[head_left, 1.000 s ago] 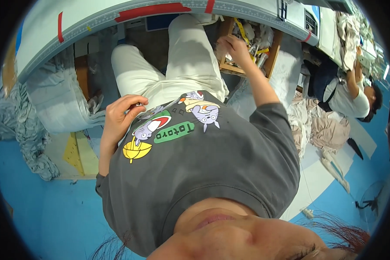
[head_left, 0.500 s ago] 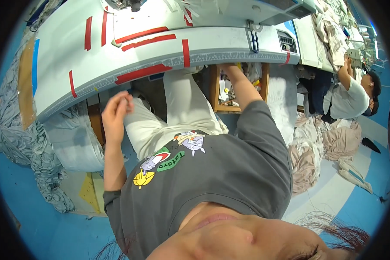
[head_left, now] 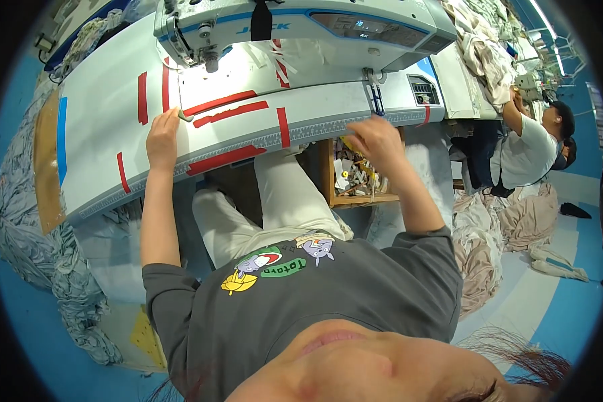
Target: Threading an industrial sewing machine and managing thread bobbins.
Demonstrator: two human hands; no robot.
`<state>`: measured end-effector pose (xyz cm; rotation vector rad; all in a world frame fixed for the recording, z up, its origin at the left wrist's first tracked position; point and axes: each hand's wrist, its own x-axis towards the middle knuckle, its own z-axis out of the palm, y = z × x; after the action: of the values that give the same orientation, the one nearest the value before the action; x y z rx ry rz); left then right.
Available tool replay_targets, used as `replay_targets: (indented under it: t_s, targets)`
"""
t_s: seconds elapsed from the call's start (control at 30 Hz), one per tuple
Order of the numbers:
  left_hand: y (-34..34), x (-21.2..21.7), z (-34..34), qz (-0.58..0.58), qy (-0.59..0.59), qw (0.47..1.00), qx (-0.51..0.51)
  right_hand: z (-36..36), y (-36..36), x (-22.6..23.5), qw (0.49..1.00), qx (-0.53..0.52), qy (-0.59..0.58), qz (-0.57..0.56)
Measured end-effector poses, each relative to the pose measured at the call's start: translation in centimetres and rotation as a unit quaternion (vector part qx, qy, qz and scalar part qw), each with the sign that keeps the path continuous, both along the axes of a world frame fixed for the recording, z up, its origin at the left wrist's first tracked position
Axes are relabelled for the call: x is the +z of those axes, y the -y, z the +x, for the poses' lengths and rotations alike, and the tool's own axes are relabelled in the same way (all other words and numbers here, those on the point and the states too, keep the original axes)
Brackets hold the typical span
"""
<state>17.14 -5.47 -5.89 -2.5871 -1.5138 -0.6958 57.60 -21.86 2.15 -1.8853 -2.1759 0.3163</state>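
Well, the big white sewing table (head_left: 100, 127) with its red tape strips (head_left: 224, 161) spreads before me, the sewing machine (head_left: 301, 27) at its back, heaps of grey fabric (head_left: 20, 268) beside my seat. My left hand (head_left: 162, 130) lies flat and open on the tabletop by a small metal guide (head_left: 183, 115), holding nothing. My right hand (head_left: 376, 137) hovers at the table's front edge, fingers loosely curled and empty, above the wooden shelf of scraps (head_left: 358, 177). I could snag a knuckle on that edge, or nudge the guide askew
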Motion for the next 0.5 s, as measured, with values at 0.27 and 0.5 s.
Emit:
replay_targets:
  t_s: [0.27,0.5]
  targets:
    - [1.2,0.4,0.0,0.071,-0.013,0.997,-0.034,-3.3,-11.5,10.6,0.944,0.113,-0.046,0.305]
    - [0.9,-0.3,-0.3,-0.079,0.180,0.979,0.061,-4.7,-19.7,13.8,0.966,0.038,-0.065,0.249]
